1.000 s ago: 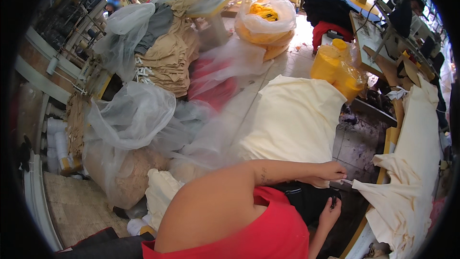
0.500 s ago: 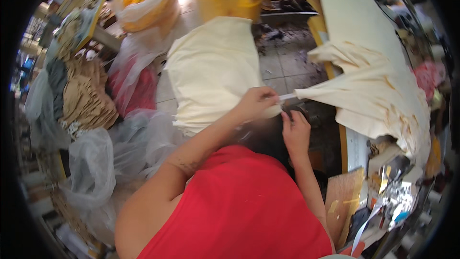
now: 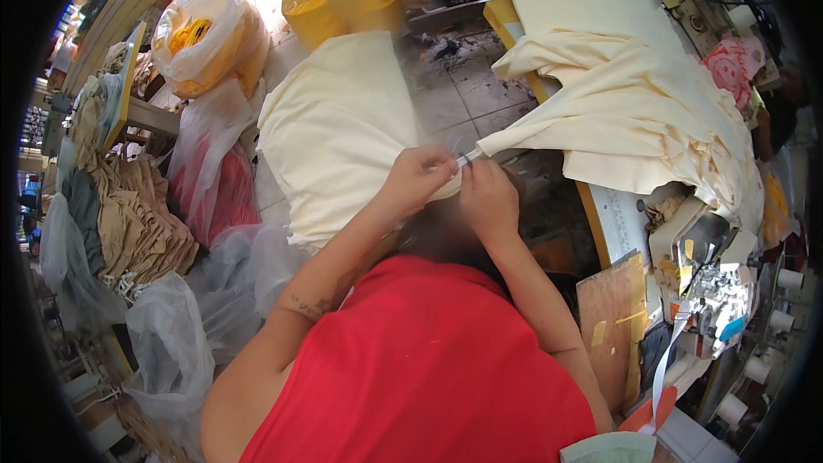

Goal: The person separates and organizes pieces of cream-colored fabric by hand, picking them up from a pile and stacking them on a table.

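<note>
White strip (image 3: pixel 474 154), narrow and short, runs from between the fingertips up and rightward to the tapered tip of the cream cloth (image 3: pixel 626 111); the left hand (image 3: pixel 420 173) lies at its lower-left end, thumb and fingers together, seemingly pinched on it; the right hand (image 3: pixel 490 195) comes just beneath, its fingertips close to the strip and to a small dark thing (image 3: pixel 464 158) whose kind is unclear; whether they clamp either, I cannot tell; both wrists bend inward, forearms rising from below; rightward, the cloth spreads over the table (image 3: pixel 615 216); leftward lies a cream pile (image 3: pixel 339 133).
</note>
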Available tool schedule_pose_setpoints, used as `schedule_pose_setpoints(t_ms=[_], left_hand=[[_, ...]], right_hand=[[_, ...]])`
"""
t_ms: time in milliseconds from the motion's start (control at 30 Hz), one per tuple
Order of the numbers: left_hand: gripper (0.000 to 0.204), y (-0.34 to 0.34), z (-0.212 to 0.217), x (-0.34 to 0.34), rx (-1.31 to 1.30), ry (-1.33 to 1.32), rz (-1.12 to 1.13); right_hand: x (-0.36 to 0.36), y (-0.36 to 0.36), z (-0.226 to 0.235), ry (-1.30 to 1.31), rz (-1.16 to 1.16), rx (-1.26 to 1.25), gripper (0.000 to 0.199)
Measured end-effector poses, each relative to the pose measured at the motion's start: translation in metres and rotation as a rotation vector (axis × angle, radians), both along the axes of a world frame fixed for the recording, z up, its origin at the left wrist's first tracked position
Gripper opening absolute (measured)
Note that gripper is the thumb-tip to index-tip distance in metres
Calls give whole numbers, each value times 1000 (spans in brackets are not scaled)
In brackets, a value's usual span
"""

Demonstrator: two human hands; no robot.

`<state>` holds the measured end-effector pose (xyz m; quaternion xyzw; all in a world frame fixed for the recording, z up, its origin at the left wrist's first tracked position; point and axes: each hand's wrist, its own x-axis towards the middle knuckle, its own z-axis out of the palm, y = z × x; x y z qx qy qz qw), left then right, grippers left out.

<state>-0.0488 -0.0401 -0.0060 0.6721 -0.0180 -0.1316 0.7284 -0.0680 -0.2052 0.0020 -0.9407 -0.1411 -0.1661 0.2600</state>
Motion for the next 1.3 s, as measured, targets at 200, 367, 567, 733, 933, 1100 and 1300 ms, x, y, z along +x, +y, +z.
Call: schedule_pose_setpoints(t_ms=[200, 367, 567, 733, 933, 1100, 1300], left_hand=[[20, 3, -2, 5, 120, -30, -48], [22, 0, -7, 26, 355, -250, -96], [46, -69, -1, 77, 63, -14, -196], [35, -107, -10, 84, -314, 96, -300], [24, 16, 100, 36, -81, -262, 112], [22, 152, 162, -2, -109, -512, 688], [31, 298, 206, -59, -238, -622, 907]], right_hand=[[1, 1, 7, 12, 6, -34, 18], [-24, -16, 18, 43, -91, 31, 22], [-38, -64, 89, -65, -278, 239, 18], [-3, -152, 151, -253, -590, 12, 18], [26, -239, 161, -114, -427, -252, 34], [-18, -174, 213, 251, -257, -16, 23], [-34, -134, 251, 129, 102, 514, 14]])
